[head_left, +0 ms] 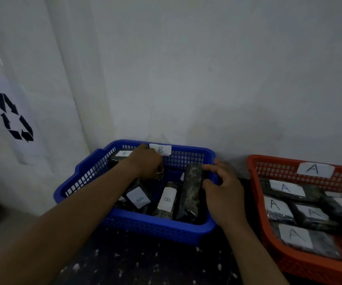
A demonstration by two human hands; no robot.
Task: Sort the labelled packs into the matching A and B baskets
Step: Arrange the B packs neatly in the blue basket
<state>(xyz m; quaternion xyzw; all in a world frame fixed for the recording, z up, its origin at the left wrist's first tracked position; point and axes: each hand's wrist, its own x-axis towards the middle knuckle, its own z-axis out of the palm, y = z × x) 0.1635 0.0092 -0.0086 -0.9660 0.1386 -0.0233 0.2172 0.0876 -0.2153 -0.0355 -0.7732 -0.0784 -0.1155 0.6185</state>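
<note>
The dark counter [137, 264] carries the blue basket [155, 229], tagged B, against the wall [207, 79], and the red basket [257, 194], tagged A, just beside it on the right, likely so both stay within reach. Packs lie mostly label-up, B packs [167, 199] in blue and A packs [285, 188] in red, which keeps the letters readable. The right hand [223, 190] pinches 1 pack [192, 188] standing on edge inside the blue basket's right side, seemingly to slot it in, while the left hand [147, 163] curls down near the far rim, its grip hidden.
</note>
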